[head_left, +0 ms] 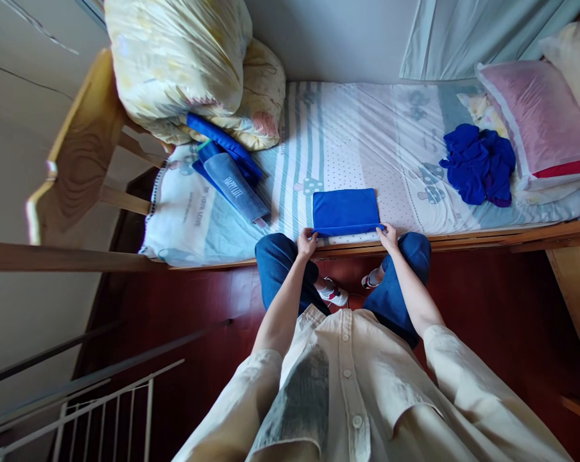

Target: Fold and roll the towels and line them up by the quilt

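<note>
A blue towel (345, 208), folded into a flat rectangle, lies at the near edge of the bed. Its near side is turned up in a narrow strip. My left hand (307, 242) pinches the left end of that strip, and my right hand (388, 237) pinches the right end. To the left, a grey-blue rolled towel (235, 186) with "HAPPY LIFE" lettering lies among other blue rolls (227, 144). A crumpled heap of blue cloth (480, 163) rests at the right side of the bed.
The bed's patterned sheet (367, 128) spreads beneath everything. A bulky yellow quilt (179, 58) is piled at back left by the wooden bed end (81, 147). Pink pillows (540, 109) stand at the right. A white metal rack (107, 410) is at lower left.
</note>
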{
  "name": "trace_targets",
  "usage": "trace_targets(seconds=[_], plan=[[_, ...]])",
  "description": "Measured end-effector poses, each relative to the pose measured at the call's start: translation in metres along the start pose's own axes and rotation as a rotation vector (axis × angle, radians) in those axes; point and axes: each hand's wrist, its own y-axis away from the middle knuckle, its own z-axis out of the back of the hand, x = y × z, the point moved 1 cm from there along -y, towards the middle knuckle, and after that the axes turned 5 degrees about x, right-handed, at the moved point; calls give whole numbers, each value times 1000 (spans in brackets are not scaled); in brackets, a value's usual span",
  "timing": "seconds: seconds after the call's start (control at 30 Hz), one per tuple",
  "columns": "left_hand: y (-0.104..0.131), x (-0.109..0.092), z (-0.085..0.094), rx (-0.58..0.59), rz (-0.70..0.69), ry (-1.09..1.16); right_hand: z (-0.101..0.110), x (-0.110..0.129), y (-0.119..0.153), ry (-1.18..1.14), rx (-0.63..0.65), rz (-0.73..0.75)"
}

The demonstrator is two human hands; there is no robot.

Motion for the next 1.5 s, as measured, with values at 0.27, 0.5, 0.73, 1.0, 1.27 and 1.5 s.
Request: trace_targets(seconds=[0.27,0.5,0.73,1.0,1.27,1.5], plan=[[-10,6,-9,23,141,71,-9,-21,-13,56,-38,-47],[-17,5,-4,-68,77,-107,-9,-28,-15,80,-34,-99],[-8,2,-5,-89,134,-155,-8,-25,-9,115,-40,-90],[-1,10,-5,-90,182,-210,-11,-27,-10,177,-57,-123],[-6,13,-11,-96,274,-281,-17,-33,-15,166,-40,-139],[-9,11,-12,-55,350,-358,-17,-30,-14,143,-15,-175]])
